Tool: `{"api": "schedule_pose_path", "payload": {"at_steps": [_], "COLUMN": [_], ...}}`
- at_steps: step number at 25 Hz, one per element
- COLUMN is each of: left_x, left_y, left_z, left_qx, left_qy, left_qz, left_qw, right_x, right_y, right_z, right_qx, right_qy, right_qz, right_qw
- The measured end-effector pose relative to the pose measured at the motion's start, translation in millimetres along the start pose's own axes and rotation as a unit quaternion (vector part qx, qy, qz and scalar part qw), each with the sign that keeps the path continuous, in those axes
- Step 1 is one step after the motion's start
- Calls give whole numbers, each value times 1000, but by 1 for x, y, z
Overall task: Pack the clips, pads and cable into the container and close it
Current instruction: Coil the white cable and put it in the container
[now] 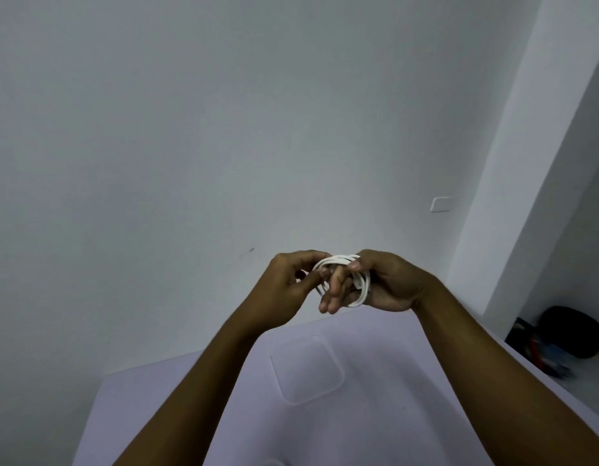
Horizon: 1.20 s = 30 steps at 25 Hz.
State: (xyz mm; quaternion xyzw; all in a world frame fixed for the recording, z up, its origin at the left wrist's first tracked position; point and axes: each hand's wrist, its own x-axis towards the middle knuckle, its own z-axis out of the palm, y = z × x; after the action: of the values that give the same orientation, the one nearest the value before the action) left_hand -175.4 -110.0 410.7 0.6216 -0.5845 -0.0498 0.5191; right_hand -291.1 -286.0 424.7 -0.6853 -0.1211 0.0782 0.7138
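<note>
- One white cable [362, 288], coiled in several loops, is held above the purple table [409, 381] by two hands
- The left hand [288, 285] pinches the loops at their left side
- The right hand [387, 285] grips the right side, thumb pressed on top, fingers through the coil
- One clear container [306, 369] lies on the table below the hands, apart from the cable; I cannot tell its contents
- One black bag [573, 331] sits beyond the table's right edge

A lilac table [157, 415] stands against a bare grey-white wall [190, 112] bearing a white switch plate [442, 204]; a black bag [573, 331] lies beyond the table's right edge.
</note>
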Motion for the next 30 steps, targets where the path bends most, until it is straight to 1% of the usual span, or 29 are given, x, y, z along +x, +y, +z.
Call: {"api": "schedule_pose_path", "payload": {"at_steps": [2,3,5,8,10,11,13,14,15,16,18,19,21,23,25,29,30], "left_x": [4,6,10,15,18,19,18,18,17,15,12,9,3,-4,-13,-25,-26], "left_y": [-1,0,2,3,1,1,1,0,-3,-6,-10,-13,-18,-22,-25,-27,-27], "left_z": [-3,-3,0,4,4,4,1,-3,-7,-12,-19,-20,-19,-16,-12,-4,-3], "left_qx": [-38,-38,5,45,67,73,61,45,23,2,-14,-20,-68,-137,-179,-203,-190], "left_qy": [23,25,26,40,48,51,53,53,52,47,26,15,-4,-27,-46,-65,-60], "left_qz": [-12,-10,10,28,45,47,31,16,-2,-22,-56,-71,-104,-141,-163,-186,-182], "left_qw": [999,999,1000,998,996,995,996,997,998,999,998,997,992,980,969,959,963], "right_x": [5,7,9,15,21,23,23,19,15,10,3,2,3,4,4,5,6], "right_y": [-1,-1,2,11,21,25,27,27,27,28,30,31,36,44,53,66,67], "right_z": [8,11,13,22,22,19,11,8,6,4,0,0,4,8,13,18,20], "right_qx": [-64,-81,-106,-167,-147,-113,-31,-22,-46,-99,-223,-260,-277,-274,-296,-372,-363], "right_qy": [95,142,224,350,420,443,439,419,403,394,391,392,403,413,422,436,439], "right_qz": [-41,-59,-91,-145,-201,-220,-237,-236,-228,-215,-188,-180,-177,-179,-180,-212,-210], "right_qw": [993,985,964,910,873,862,866,877,885,888,873,864,854,850,838,792,795]}}
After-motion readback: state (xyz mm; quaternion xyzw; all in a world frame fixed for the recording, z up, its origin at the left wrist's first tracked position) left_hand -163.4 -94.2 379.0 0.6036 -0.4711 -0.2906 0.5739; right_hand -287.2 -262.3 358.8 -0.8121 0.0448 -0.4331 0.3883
